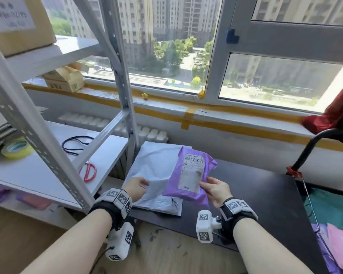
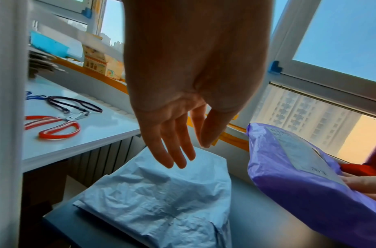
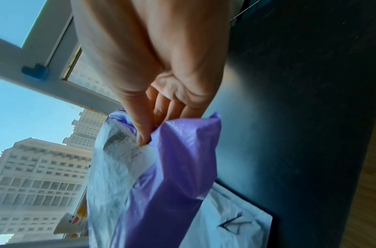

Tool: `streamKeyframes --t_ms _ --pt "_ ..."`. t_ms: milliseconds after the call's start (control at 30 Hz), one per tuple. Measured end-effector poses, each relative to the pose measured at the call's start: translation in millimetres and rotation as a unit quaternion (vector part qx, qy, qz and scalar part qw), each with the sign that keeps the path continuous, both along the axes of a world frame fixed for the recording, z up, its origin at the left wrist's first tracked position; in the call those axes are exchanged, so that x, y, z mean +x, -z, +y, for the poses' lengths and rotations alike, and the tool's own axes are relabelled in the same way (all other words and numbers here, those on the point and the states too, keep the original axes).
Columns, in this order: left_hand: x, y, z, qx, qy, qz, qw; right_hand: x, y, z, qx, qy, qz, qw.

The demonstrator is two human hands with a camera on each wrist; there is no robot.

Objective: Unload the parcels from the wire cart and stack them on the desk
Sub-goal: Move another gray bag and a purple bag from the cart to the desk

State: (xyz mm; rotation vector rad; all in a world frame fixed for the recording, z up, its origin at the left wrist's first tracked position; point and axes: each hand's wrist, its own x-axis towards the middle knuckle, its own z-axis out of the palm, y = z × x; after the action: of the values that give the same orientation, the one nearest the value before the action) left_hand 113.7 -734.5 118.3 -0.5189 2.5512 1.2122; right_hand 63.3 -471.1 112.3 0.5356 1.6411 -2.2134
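Observation:
A purple parcel [image 1: 190, 175] [image 2: 305, 176] [image 3: 161, 184] with a white shipping label hangs just above the dark desk [image 1: 255, 194], over the right edge of a large white parcel [image 1: 156, 175] [image 2: 161, 198] [image 3: 235, 223] that lies flat on the desk's left end. My right hand [image 1: 214, 189] [image 3: 153, 120] pinches the purple parcel's near right corner, thumb on the label. My left hand [image 1: 137, 186] [image 2: 182, 147] hovers over the white parcel with relaxed, straight fingers and holds nothing. The wire cart [image 1: 313, 206] stands at the right, with purple and pink parcels [image 1: 339, 246] inside.
A grey metal shelf rack [image 1: 48, 155] stands at the left, close to the desk; on its shelf lie red scissors [image 1: 89, 172] [image 2: 53, 127], a tape roll [image 1: 16, 148] and a black cord [image 1: 75, 144]. The windowsill [image 1: 206, 113] runs behind. A red cloth [image 1: 333, 115] hangs at the right.

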Motion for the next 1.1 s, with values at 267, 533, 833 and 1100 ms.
streamKeyframes --t_ms 267,533,833,1100 --pt "-26.1 35.6 -57.2 0.018 -0.082 0.011 0.996 -65.7 26.6 -79.3 0.032 -0.037 -0.029 0.998" --pt "-103.8 46.0 -75.0 0.017 -0.092 -0.042 0.995 -148.4 67.7 -134.4 0.043 -0.089 -0.086 0.991" --pt "-189.3 61.8 -73.3 -0.05 -0.024 -0.024 0.998 -210.2 93.1 -175.4 0.029 -0.107 -0.112 0.988" --pt "-216.8 87.6 -56.4 -0.148 0.099 -0.011 0.984 -225.8 91.9 -168.7 0.038 -0.222 -0.132 0.965"
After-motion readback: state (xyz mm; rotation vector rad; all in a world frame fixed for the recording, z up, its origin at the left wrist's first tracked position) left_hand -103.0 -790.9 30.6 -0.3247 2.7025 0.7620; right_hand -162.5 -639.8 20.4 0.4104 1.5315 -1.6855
